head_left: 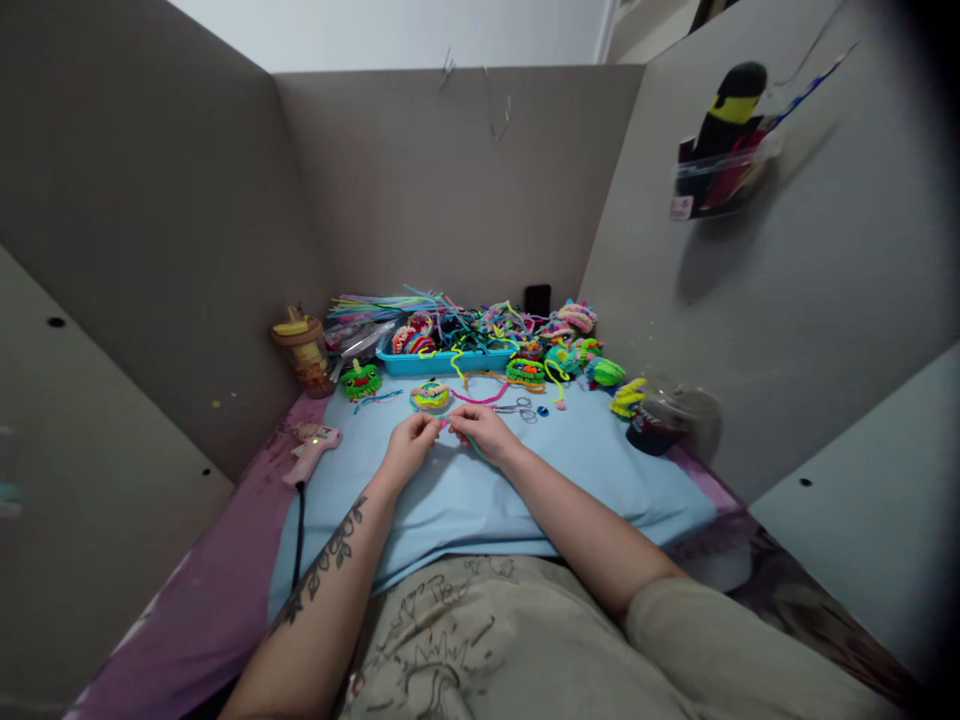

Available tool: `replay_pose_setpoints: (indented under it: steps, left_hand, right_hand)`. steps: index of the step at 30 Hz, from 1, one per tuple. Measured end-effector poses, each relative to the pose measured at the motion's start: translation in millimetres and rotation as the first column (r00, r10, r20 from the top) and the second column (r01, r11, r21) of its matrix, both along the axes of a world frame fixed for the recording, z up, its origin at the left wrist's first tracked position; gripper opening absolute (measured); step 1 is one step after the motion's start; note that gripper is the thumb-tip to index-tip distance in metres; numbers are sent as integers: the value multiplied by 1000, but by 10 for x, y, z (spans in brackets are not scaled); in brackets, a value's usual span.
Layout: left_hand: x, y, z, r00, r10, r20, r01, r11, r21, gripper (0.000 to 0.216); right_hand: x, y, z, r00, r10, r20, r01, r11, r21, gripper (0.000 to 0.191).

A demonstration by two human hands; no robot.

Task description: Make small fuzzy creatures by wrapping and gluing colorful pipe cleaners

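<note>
Near the centre of the frame, the left hand [414, 442] and right hand [481, 432] meet just above a light-blue cloth [427, 525]. The left thumb and fingertips are pressed together on a small pink piece [443, 423], which sits in the narrow space between the hands; the right fingers curl inward, pinching a green strand [475, 446] that trails below them. The piece is so small here that I cannot tell whether it joins the strand. Holding both hands close together probably steadies such fine work.

Just beyond the fingers lie a yellow-and-pink coiled piece [430, 398], a magenta strand [484, 398] and scissors [519, 408], seemingly placed for easy reach. The pink glue gun [313, 456] rests at centre left, perhaps set aside to keep its cord [300, 530] off the middle. Farther back, a blue tray [450, 362] corrals tangled strands [469, 332], presumably so they don't spread.
</note>
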State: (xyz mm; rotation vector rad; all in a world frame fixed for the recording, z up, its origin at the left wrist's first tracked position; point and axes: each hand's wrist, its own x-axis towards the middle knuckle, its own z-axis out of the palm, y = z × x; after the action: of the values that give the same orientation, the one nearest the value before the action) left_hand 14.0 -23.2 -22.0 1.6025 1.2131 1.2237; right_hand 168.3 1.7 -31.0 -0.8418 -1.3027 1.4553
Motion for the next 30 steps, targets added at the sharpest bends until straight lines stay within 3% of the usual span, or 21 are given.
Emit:
replay_pose_setpoints:
  steps: [5,13,20,30]
  left_hand:
    - [-3,13,-3,997,71,-3,-71,995,67,28]
    - [94,-27,19,988,141,69,-147,983,106,25]
    - [84,-39,4,990,122,74,-129,988,86,24]
    - [68,-35,-3,988,84,129,-94,993,72,23]
  right_hand:
    - [21,14,3,999,-32,35,32,999,2,29]
    - [-55,-38,30,999,50,-12,-51,988,-143,30]
    - [-31,-11,38,998,-15,-56,6,988,-154,27]
    - [-48,10,-60,982,99,-159,-130,973,-191,31]
